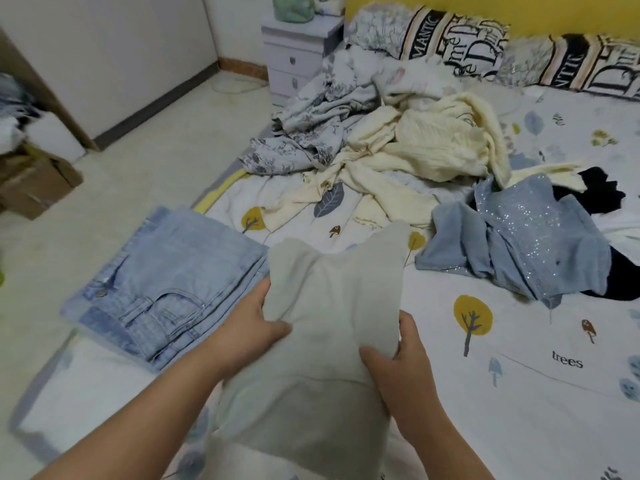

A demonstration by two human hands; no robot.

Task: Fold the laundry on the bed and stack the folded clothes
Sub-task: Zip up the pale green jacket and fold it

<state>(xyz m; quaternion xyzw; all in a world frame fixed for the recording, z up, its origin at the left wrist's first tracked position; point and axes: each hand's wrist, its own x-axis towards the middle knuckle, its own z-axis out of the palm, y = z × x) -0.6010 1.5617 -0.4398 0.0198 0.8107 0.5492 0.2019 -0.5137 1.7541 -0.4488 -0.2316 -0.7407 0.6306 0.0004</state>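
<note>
Hands grip a grey top [332, 306] at centre frame, my left hand [256, 327] and right hand [401, 362] pinching its sides to fold it; folded jeans [173, 271] wait lower left on the bed [519, 393].

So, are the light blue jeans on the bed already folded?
Folded. The jeans lie as a flat, squared bundle with stacked layers showing along the edge, beside the grey garment held in both hands.

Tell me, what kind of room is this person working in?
Most likely a home bedroom: a bed with a tree-print cover, patterned pillows against the yellow wall, and a small white nightstand with drawers beside it. Loose laundry lies across the bed.
</note>
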